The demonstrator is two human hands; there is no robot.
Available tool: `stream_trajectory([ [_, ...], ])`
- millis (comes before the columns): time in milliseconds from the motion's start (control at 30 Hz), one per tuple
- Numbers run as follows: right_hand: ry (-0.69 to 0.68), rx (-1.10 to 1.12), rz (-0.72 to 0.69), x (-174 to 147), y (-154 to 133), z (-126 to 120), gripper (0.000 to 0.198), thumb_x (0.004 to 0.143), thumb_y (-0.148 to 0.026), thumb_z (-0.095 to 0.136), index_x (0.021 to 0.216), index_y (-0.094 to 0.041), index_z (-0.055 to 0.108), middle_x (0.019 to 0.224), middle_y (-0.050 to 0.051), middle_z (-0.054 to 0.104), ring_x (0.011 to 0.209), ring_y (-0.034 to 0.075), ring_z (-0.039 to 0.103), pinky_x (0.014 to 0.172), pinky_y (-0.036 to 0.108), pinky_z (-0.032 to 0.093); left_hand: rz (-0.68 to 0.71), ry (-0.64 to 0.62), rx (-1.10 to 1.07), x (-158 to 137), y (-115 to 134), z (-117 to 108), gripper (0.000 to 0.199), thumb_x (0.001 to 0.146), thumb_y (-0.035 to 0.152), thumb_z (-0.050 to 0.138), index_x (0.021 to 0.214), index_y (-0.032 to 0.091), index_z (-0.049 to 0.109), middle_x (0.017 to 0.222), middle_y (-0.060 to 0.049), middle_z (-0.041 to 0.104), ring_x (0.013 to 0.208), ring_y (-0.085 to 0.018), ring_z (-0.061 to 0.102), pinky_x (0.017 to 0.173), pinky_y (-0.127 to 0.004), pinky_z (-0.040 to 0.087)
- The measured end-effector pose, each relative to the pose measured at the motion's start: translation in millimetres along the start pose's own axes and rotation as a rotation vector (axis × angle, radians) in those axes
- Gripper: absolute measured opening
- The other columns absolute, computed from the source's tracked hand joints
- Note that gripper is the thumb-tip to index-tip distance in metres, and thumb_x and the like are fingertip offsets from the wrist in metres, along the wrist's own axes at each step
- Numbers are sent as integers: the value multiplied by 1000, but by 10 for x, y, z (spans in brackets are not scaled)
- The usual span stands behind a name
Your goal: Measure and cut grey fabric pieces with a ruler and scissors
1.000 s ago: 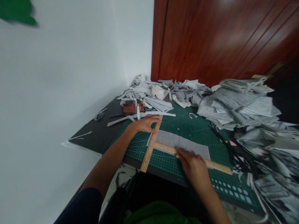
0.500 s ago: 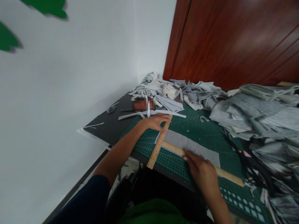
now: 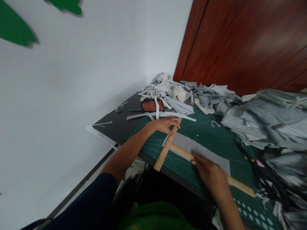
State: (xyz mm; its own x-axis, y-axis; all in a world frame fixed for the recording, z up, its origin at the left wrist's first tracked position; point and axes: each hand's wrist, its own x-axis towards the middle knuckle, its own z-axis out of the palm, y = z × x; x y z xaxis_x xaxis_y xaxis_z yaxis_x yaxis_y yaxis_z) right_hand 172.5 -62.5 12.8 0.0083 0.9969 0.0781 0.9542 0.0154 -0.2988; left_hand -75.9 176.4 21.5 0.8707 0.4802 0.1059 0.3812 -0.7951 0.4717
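Note:
My left hand (image 3: 167, 125) is closed on the far part of a wooden ruler (image 3: 165, 150), thumb on one side and fingers over the top. That ruler lies across the left end of a grey fabric strip (image 3: 207, 153), and its near end juts past the table edge. A second wooden ruler (image 3: 181, 151) runs along the fabric's near edge, its left end meeting the first ruler at roughly a right angle. My right hand (image 3: 213, 175) grips this second ruler near its middle, covering part of it. Everything rests on a green cutting mat (image 3: 153, 140).
Fabric scraps (image 3: 178, 92) are heaped at the back, beside a brown pouch (image 3: 151, 106) with dark edging. Larger grey cloth (image 3: 254, 118) piles up at the right, near large black scissors (image 3: 252, 159). A white wall (image 3: 96, 64) and a reddish wooden door (image 3: 240, 41) border the table (image 3: 115, 129).
The camera view has turned slightly left, so the scene sits farther right. Both hands keep their holds on the rulers, and the fabric shows no clear movement on the mat.

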Motion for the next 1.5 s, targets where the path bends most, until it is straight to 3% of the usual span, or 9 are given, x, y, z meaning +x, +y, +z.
stream_trajectory([
  [333,28,-15,-27,2,-11,1,37,102,-38,50,124,-28,78,117,3,83,100,29,81,87,39,64,-32,5,-12,-29,20,-13,55,79,46,87,128,26,72,158,-11,48,150,-33,40,126,-45,28],
  [533,10,2,-44,10,-15,10,38,103,-37,50,126,-26,77,125,3,80,109,29,79,95,40,62,-24,20,-13,-48,-24,7,57,78,47,87,128,25,72,159,-11,48,151,-32,39,125,-44,27],
  [800,10,-13,-49,22,-13,20,37,103,-37,50,126,-26,78,121,4,82,105,30,80,93,41,63,13,44,-21,-63,-36,7,57,78,45,87,129,25,71,153,-11,54,148,-30,45,124,-41,30],
  [1000,34,-39,-69,16,-23,15,35,103,-36,52,124,-28,78,117,5,83,101,30,81,90,41,64,-42,46,23,-61,-57,10,89,76,51,86,149,16,51,159,-19,47,151,-32,39,124,-42,29],
  [1233,38,-35,-79,-16,-8,59,37,104,-35,50,130,-27,75,119,5,82,103,30,80,89,42,64,-29,-41,115,44,23,-133,74,71,54,88,130,19,61,148,-13,57,141,-31,50,119,-36,36],
  [1500,77,-155,-105,-49,-31,80,37,104,-33,51,133,-27,73,118,6,82,93,29,82,86,42,64,-104,-161,258,177,172,-277,73,62,54,88,122,20,64,140,-13,60,131,-35,54,114,-39,39],
])
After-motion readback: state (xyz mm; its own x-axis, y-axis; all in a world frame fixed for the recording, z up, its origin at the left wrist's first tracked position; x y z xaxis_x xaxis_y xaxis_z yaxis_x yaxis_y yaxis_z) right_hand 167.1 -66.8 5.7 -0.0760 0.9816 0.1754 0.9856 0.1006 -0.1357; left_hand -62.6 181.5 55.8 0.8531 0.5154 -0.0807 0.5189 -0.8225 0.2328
